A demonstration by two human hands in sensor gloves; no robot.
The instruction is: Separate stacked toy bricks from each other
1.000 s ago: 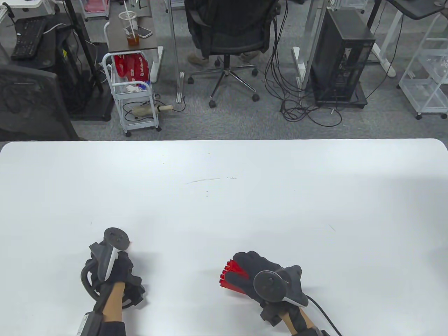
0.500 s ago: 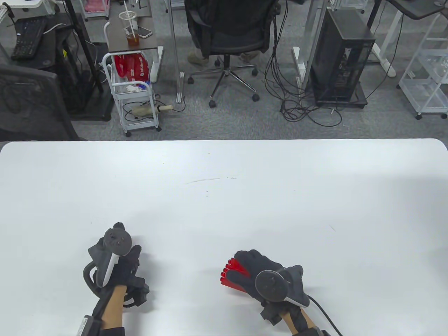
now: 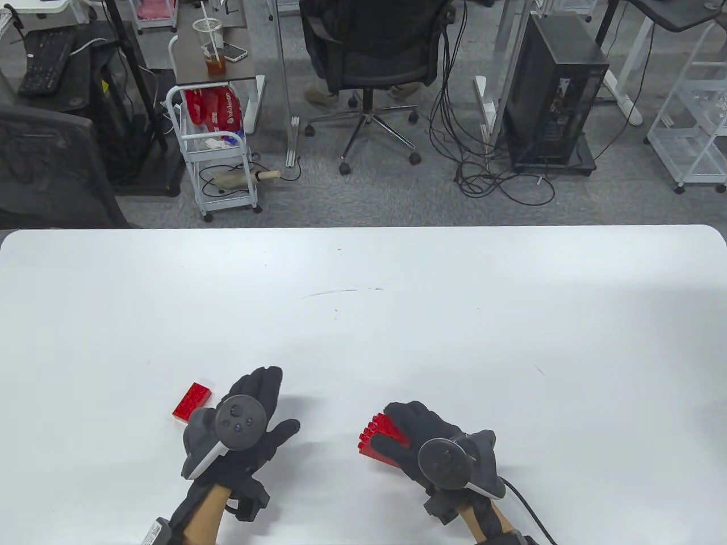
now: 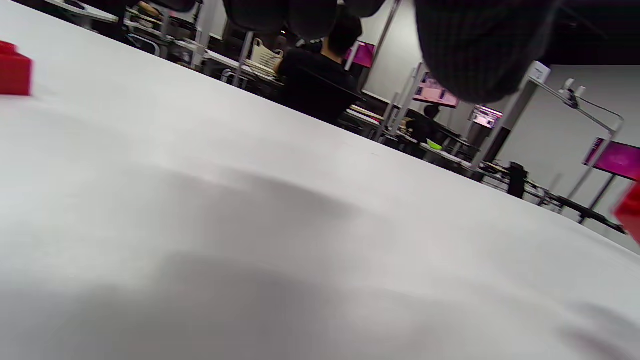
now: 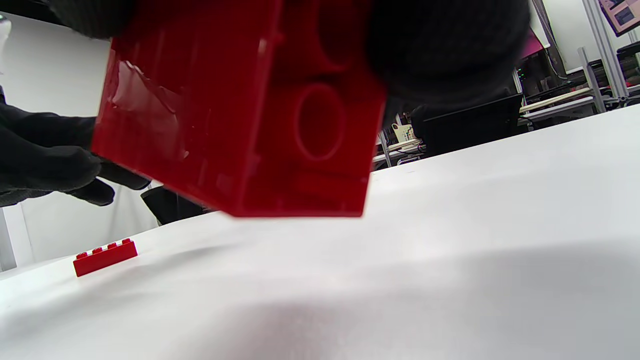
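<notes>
The red brick stack (image 3: 379, 436) sits in my right hand (image 3: 423, 440), held off the worktop (image 3: 454, 318) near its front edge, a little right of the middle. Its long axis runs from my palm out toward the worktop's left edge and slightly toward the back, with the studded face turned to the back-left. In the right wrist view the stack (image 5: 240, 107) hangs tilted above the white surface, its hollow underside with round sockets facing the camera, and my gloved fingers (image 5: 445, 45) wrap over its upper right part. So my right hand is closed around the stack, with the free end sticking out past my fingers.

A single red brick (image 3: 192, 402) lies flat on the worktop, studs up, near the front edge on the left side. Its long axis runs diagonally, from front-left to back-right. It lies just beside my left hand (image 3: 250, 417), off that hand's left side and apart from it. My left hand hovers palm down with its fingers spread wide, holding nothing. From the right wrist view the loose brick (image 5: 105, 257) shows as a low bar with four studs.
</notes>
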